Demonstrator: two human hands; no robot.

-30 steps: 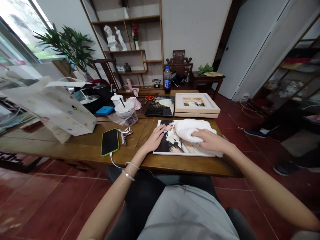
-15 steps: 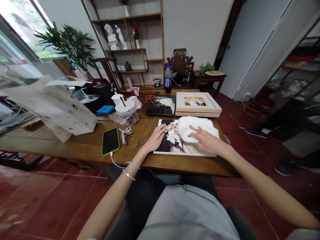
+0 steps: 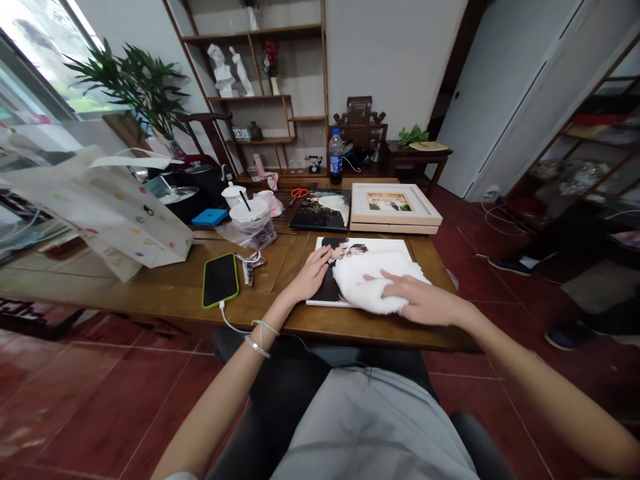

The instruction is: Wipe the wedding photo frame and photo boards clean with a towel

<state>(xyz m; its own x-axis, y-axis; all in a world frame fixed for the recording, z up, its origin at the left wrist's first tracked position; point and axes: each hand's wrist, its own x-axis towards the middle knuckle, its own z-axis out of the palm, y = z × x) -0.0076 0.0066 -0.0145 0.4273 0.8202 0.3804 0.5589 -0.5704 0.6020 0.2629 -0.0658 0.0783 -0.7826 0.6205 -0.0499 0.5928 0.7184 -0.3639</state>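
Far left on the bench (image 3: 165,283), a white paper bag (image 3: 115,213) with coloured dots lies tipped on its side. Next along, a phone (image 3: 221,280) in a green case sits face up, its white cable (image 3: 229,322) dropping over the near edge. Just beside it is a metal clip (image 3: 251,260), and behind that a lidded cup (image 3: 250,223) in a clear plastic bag.

Now the left hand (image 3: 313,273): it is palm down with the fingers gently spread, resting on the left edge of the photo print (image 3: 383,247), with bracelets on the wrist. The print lies flat at the near edge of the bench, right in front of the person.

Across the print's near half is a fluffy white cloth (image 3: 365,283). The right hand (image 3: 425,300) lies on top of it, palm down and fingers stretched out, pressing the cloth onto the print rather than pinching it.

Further back, a dark photo print (image 3: 323,210) lies flat with red scissors (image 3: 299,194) just behind it. To its right sits a pale framed picture (image 3: 395,207), and a bottle (image 3: 335,159) stands at the far edge.
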